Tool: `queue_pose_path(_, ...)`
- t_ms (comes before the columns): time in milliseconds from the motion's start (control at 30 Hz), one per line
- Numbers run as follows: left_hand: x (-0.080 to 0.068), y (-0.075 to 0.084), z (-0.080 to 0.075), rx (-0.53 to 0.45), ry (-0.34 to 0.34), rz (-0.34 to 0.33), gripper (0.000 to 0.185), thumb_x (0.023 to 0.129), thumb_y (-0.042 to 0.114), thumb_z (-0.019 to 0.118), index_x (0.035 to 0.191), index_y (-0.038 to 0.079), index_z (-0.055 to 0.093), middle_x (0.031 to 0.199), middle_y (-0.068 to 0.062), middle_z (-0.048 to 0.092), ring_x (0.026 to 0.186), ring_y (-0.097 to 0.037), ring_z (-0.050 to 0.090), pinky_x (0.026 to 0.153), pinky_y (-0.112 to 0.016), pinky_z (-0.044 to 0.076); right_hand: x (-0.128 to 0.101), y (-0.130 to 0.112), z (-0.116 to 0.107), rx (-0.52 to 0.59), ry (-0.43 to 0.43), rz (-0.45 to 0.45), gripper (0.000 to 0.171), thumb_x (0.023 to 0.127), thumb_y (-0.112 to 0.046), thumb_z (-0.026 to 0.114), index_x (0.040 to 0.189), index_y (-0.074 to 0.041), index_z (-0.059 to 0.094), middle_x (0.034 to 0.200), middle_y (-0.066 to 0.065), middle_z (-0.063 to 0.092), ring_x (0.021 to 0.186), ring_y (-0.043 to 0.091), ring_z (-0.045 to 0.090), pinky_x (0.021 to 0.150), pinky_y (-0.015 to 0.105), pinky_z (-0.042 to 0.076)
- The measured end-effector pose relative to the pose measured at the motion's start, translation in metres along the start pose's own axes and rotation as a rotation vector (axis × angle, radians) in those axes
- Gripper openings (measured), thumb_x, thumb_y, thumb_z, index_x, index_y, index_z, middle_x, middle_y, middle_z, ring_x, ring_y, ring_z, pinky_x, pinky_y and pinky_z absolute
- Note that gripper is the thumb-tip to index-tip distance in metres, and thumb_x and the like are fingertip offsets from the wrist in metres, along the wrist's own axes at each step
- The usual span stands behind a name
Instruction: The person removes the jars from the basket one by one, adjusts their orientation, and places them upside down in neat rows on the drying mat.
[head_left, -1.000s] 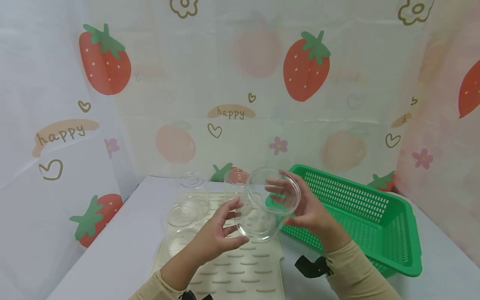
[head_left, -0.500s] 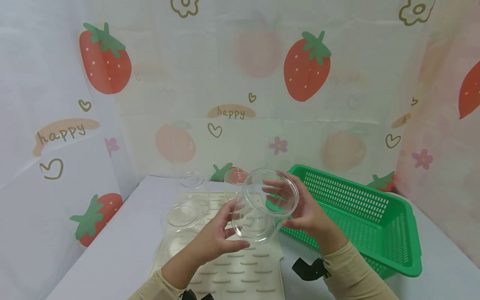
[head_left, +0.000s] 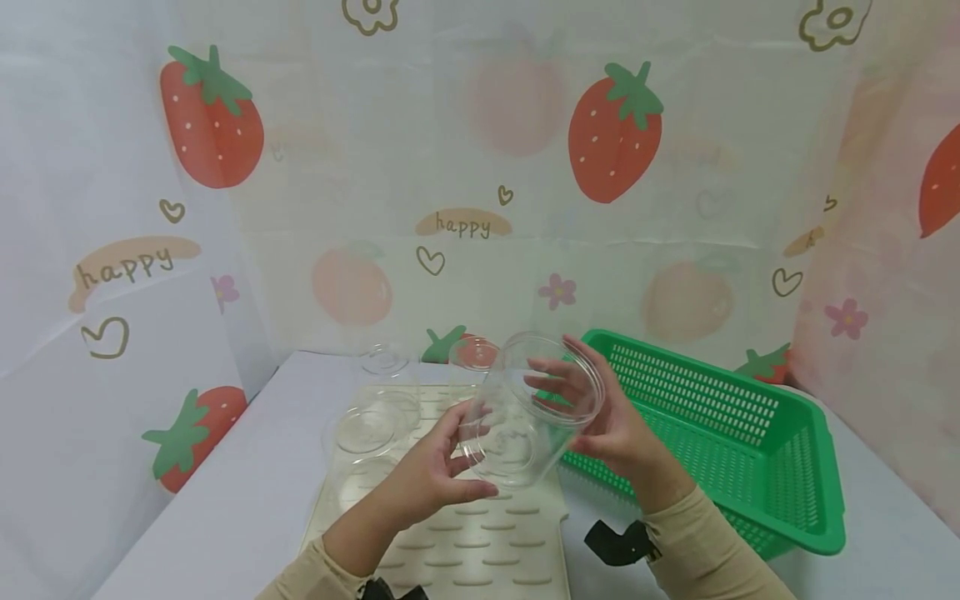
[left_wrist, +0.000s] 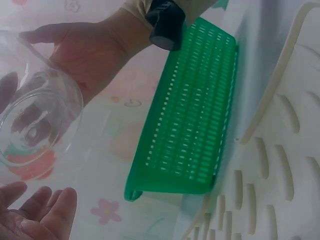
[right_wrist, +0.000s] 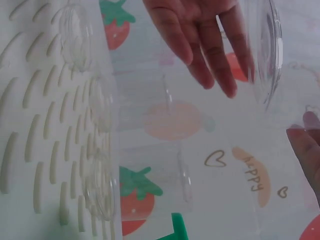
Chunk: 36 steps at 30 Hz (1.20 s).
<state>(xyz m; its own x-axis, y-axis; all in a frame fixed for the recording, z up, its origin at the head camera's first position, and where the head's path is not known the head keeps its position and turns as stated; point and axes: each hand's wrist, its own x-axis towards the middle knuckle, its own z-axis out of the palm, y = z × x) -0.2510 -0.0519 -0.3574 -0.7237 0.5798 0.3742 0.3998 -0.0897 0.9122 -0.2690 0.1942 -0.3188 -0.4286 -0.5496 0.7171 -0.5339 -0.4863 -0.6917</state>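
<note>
A clear plastic cup (head_left: 528,408) is held in the air between both hands, above the right edge of the cream ribbed mat (head_left: 480,533) and just left of the green basket (head_left: 712,433). The cup is tilted, its wide mouth turned up and to the right. The left hand (head_left: 427,475) is placed at the cup's narrow base, thumb and fingers (head_left: 468,417) curled lightly against the wall. The right hand (head_left: 607,417) is set at the rim, fingers spread round the far side of the mouth; the hold is loose on both sides, not clenched.

The cup is judged light, thin-walled and smooth, so it is likely to flex or slip under a hard pinch. A hold at the stiffer rim and base, as seen here, is judged sounder than one at mid-wall.

Further clear cups (head_left: 367,429) are noted standing on the far left part of the mat, well apart from the hands
</note>
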Motion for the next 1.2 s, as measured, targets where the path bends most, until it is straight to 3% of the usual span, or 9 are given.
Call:
queue_pose_path(367,0.000,0.006,-0.003,-0.112,0.000,0.032,0.087,0.074,-0.004,0.071,0.142,0.009,0.018,0.145,-0.011,0.023,0.134,-0.033,0.023,0.103,-0.047,0.032,-0.004,0.006,-0.001,0.049,0.031,0.011,0.091,0.079,-0.016,0.071,0.145,-0.007,0.009,0.143,0.017,0.030,0.127,0.032,0.037,0.098,0.051,0.037)
queue_pose_path(633,-0.002,0.008,-0.004,-0.196,0.008,0.103,0.086,0.077,0.007,0.072,0.142,0.008,0.016,0.143,-0.017,0.025,0.132,-0.039,0.023,0.102,-0.053,0.030,-0.003,0.012,-0.001,0.089,0.007,-0.019,0.087,0.082,-0.017,0.068,0.145,-0.007,0.010,0.141,0.011,0.034,0.125,0.033,0.040,0.098,0.049,0.039)
queue_pose_path(800,-0.002,0.006,-0.004,-0.238,0.025,0.109,0.085,0.078,0.010,0.072,0.143,0.011,0.016,0.143,-0.016,0.024,0.131,-0.037,0.026,0.101,-0.049,0.034,-0.006,0.017,-0.001,0.105,0.037,-0.005,0.086,0.081,-0.020,0.069,0.144,-0.008,0.012,0.141,0.010,0.034,0.125,0.033,0.040,0.097,0.047,0.041)
queue_pose_path(967,0.000,0.003,0.000,-0.388,0.036,0.121,0.084,0.080,0.005,0.069,0.143,0.011,0.015,0.142,-0.016,0.020,0.128,-0.037,0.029,0.096,-0.048,0.041,-0.009,0.024,0.000,0.159,0.044,-0.020,0.083,0.083,-0.019,0.067,0.144,-0.008,0.013,0.144,0.013,0.030,0.125,0.035,0.039,0.096,0.048,0.041)
queue_pose_path(1200,-0.001,0.001,0.005,-0.487,0.084,0.079,0.083,0.081,0.008,0.066,0.144,0.018,0.014,0.142,-0.014,0.016,0.128,-0.035,0.029,0.095,-0.048,0.042,-0.011,0.034,0.006,0.218,0.082,-0.028,0.077,0.084,-0.016,0.066,0.144,-0.013,0.016,0.144,0.016,0.027,0.124,0.035,0.041,0.095,0.049,0.041)
